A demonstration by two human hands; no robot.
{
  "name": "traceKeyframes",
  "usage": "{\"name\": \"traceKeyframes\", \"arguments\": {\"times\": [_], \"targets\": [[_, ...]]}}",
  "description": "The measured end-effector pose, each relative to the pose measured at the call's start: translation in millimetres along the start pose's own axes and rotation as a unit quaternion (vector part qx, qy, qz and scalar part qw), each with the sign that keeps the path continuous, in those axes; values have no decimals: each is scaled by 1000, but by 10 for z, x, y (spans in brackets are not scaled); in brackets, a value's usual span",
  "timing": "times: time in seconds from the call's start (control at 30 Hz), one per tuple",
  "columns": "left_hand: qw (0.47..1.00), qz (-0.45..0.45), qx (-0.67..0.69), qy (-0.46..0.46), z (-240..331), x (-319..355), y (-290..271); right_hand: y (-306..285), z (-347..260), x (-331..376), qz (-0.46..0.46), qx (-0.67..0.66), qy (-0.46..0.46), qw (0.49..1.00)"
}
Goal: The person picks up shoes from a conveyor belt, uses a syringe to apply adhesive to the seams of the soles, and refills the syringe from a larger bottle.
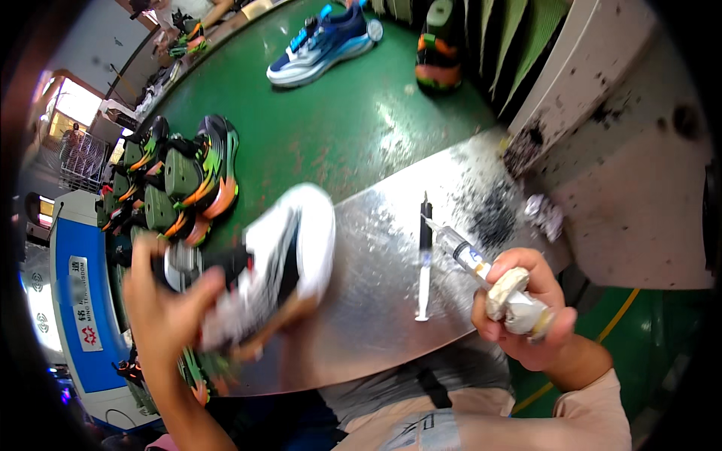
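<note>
My left hand (169,301) grips a white and black sports shoe (282,255), tilted on its side with the white sole facing up; the shoe is blurred. My right hand (526,308) is closed around a glue-crusted syringe (470,255), its needle pointing up and left toward the shoe. Both are over a shiny metal plate (376,301) that lies on the green conveyor belt (338,128). A second syringe with a black tip (425,259) lies on the plate between my hands.
Several black, green and orange shoes on lasts (180,184) crowd the belt at left. A blue and white shoe (320,45) and another dark shoe (438,49) sit farther up. A grey stained machine housing (632,150) stands right; a blue machine (79,301) at far left.
</note>
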State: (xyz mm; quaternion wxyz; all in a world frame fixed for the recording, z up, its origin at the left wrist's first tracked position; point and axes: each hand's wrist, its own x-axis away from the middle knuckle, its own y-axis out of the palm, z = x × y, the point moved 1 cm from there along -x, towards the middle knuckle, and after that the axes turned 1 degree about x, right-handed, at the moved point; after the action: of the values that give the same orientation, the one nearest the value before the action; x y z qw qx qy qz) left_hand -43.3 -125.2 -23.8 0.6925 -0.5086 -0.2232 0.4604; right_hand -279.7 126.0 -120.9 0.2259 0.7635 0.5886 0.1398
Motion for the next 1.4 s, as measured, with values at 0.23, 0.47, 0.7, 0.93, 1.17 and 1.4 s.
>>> {"name": "traceKeyframes", "arguments": {"times": [0.23, 0.47, 0.7, 0.93, 1.17, 1.4], "targets": [[985, 121, -11, 125, 1147, -1954, 1757, -194, -27, 86, 89, 165, 0, 982], [884, 321, 86, 329, 451, -1589, 1308, -368, 42, -80, 127, 201, 7, 971], [954, 242, 92, -153, -1285, -1617, 968, -363, 39, -191, 137, 121, -15, 983], [935, 64, 341, -72, -897, 147, 24, -385, -350, 2, 241, 266, 52, 932], [918, 111, 350, -149, -436, 1992, 106, -531, 5, -81, 75, 458, 48, 885], [910, 17, 384, -156, -841, 1515, -234, -455, -273, 104, 118, 307, 71, 942]]}}
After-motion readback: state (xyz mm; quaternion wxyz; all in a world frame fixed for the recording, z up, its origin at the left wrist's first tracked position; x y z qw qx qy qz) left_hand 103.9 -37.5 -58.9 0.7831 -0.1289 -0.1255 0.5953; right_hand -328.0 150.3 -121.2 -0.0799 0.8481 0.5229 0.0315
